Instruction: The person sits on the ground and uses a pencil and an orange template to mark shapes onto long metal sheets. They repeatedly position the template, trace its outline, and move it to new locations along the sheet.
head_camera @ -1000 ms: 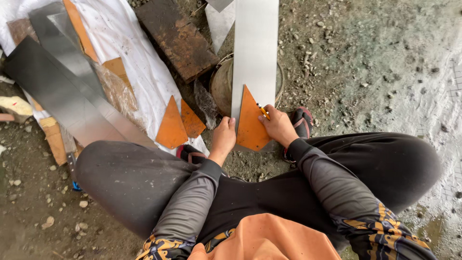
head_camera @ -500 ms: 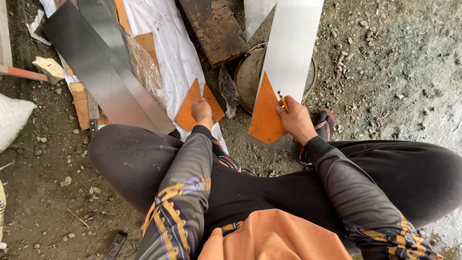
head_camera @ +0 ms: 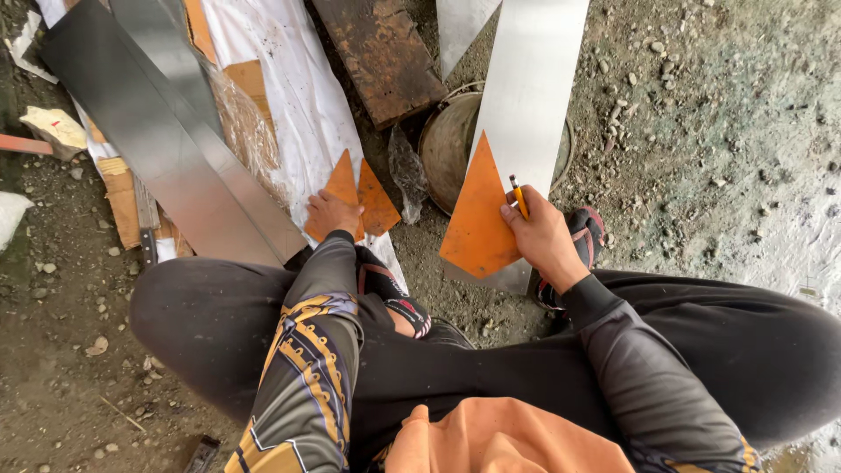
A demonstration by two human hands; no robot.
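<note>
Since the earlier frame the left hand (head_camera: 331, 213) has settled on the two small orange triangles (head_camera: 359, 194) lying on white sheeting (head_camera: 298, 96). The right hand (head_camera: 543, 238) grips a pencil (head_camera: 519, 195) and pins the large orange triangular template (head_camera: 482, 219) to a pale metal strip (head_camera: 530, 88). Gritty dirt ground (head_camera: 701, 114), a rusty plate (head_camera: 381, 52), grey metal strips (head_camera: 166, 149).

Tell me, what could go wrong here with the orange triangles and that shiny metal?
The metal strip has thin bare edges close to the right hand, which holds a pencil and steadies the orange triangle; a slip could cut fingers. The left hand reaches away to the other triangles, so the first triangle might shift. The strip rests on a round pan and may wobble.
</note>
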